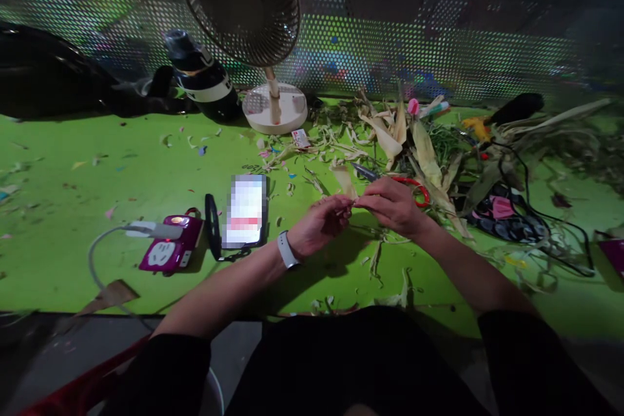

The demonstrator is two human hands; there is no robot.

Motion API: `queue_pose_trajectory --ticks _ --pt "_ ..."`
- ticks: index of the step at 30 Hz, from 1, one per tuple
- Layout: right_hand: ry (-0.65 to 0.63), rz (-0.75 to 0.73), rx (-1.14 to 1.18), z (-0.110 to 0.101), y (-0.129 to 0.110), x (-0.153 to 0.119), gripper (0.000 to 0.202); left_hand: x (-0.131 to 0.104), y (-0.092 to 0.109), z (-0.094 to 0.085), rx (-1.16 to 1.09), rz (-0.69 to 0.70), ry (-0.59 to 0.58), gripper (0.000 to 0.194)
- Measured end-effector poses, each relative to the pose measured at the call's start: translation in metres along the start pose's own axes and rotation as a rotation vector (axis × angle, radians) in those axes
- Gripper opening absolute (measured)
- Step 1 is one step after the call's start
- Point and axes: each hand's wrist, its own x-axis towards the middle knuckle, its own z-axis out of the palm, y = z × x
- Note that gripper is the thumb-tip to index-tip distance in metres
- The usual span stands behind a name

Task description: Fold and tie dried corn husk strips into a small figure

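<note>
In front of my body, my left hand [325, 224] and my right hand [394, 208] meet fingertip to fingertip. Both are closed in a pinch at a pale piece of dry corn husk [344, 181], which rises above the fingers. The fingers cover its lower end. Scissors [364, 172] with a red handle show behind my right hand, blades toward the upper left. Whether that hand touches them I cannot tell. Husk scraps and thin strips lie scattered around both hands.
A pile of dry husks [426, 153] spreads at the back right, near a dark cord. To the left lie a lit phone [244, 211] and a purple power bank [173, 244] with a cable. A fan [275, 117] and a dark bottle [207, 88] stand at the back before a perforated panel.
</note>
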Motion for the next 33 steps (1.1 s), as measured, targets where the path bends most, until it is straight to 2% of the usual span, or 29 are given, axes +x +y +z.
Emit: queue_pose_trajectory --ticks 5,10,16,20,24,29,33 --pt "0.125 0.157 0.014 0.011 -0.011 0.002 0.007 -0.001 -0.008 -0.001 0.034 0.144 0.049 0.017" --pt "0.169 0.244 0.096 0.015 -0.02 0.005 0.004 -0.002 -0.014 -0.001 0.044 0.23 0.026 0.016" --pt "0.23 0.486 0.376 0.026 -0.021 0.001 0.014 -0.003 -0.019 0.001 0.086 0.332 -0.013 0.02" --pt "0.188 0.595 0.548 0.027 -0.022 0.0 0.019 0.0 -0.019 -0.003 0.206 0.398 0.024 0.021" --pt "0.168 0.602 0.635 0.025 -0.021 0.001 0.014 0.004 -0.018 -0.008 0.289 0.44 -0.007 0.024" --pt "0.183 0.486 0.504 0.024 -0.019 -0.001 0.009 0.003 -0.016 -0.008 0.321 0.455 -0.021 0.026" --pt "0.193 0.378 0.393 0.019 -0.014 0.0 0.014 0.0 -0.011 -0.005 0.3 0.428 0.012 0.025"
